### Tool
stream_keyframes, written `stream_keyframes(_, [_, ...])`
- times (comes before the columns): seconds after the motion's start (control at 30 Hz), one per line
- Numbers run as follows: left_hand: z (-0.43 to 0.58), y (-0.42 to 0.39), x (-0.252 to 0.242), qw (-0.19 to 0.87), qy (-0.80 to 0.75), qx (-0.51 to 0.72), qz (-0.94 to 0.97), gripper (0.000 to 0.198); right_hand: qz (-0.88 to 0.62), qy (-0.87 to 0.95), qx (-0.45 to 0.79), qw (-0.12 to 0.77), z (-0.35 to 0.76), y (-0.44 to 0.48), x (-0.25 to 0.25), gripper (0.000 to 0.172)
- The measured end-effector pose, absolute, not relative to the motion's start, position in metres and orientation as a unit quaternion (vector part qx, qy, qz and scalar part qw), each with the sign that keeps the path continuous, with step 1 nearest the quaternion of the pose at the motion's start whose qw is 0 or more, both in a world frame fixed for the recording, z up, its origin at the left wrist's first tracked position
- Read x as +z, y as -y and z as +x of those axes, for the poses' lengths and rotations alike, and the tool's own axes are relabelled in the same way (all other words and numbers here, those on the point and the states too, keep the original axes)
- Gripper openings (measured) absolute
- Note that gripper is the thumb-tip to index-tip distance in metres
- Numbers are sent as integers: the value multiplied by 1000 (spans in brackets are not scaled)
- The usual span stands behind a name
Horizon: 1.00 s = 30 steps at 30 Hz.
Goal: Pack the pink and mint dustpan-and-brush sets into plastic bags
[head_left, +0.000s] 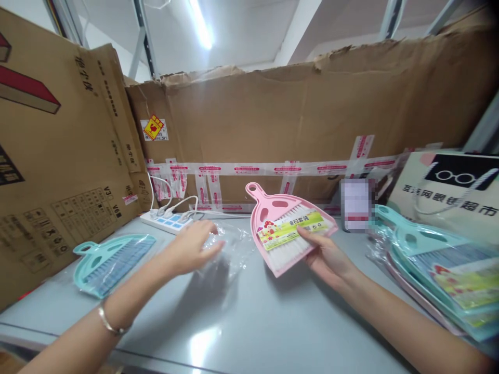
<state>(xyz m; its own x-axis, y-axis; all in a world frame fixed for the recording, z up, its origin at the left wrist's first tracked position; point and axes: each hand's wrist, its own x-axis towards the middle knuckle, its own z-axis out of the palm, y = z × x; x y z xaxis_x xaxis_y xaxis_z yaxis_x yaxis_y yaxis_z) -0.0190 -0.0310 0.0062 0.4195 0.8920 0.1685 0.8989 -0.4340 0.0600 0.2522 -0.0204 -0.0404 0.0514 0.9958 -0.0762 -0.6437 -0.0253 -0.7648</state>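
Note:
My right hand (325,253) grips the lower edge of a pink mini dustpan with a white brush and a green label (286,223), lifted a little above the grey table (249,322). Left of it, my left hand (197,244) rests on a clear plastic bag (230,249) lying crumpled on the table. Its fingers are curved and close together on the film, and they look smeared.
A teal dustpan and brush (111,261) lies at the left. A stack of packaged teal dustpans (440,270) sits at the right, below a paper bag (448,192). A white power strip (166,221) with plugged cables lies at the back. Cardboard walls (296,119) enclose the table.

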Motion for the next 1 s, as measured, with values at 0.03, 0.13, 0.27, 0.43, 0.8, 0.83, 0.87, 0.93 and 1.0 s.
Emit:
stream_keyframes(0.03, [-6, 32, 4, 49, 548, -40, -834, 42, -328, 268, 636, 645, 252, 21, -41, 41])
stream_keyframes(0.13, [22, 26, -15, 100, 584, 55, -803, 35, -333, 257, 635, 648, 251, 21, -40, 38])
stream_keyframes(0.27, [26, 7, -30, 101, 611, 58, -783, 23, -349, 255, 638, 637, 251, 21, -40, 36])
stream_keyframes(0.43, [11, -5, -17, 166, 637, -26, -753, 27, -375, 281, 676, 568, 248, 24, -48, 36])
stream_keyframes(0.8, [17, 19, -13, 260, 552, -208, -764, 16, -371, 336, 741, 447, 235, 43, -45, 46])
stream_keyframes(0.83, [20, 22, -14, 257, 538, -228, -770, 16, -361, 329, 753, 441, 232, 47, -44, 47])
stream_keyframes(0.87, [23, 25, -15, 250, 525, -247, -775, 15, -352, 321, 765, 434, 228, 51, -43, 48])
stream_keyframes(0.93, [27, 31, -18, 227, 502, -275, -788, 13, -336, 304, 784, 424, 220, 60, -43, 51])
stream_keyframes(1.0, [30, 35, -20, 195, 487, -282, -804, 12, -327, 289, 791, 429, 213, 67, -47, 53])
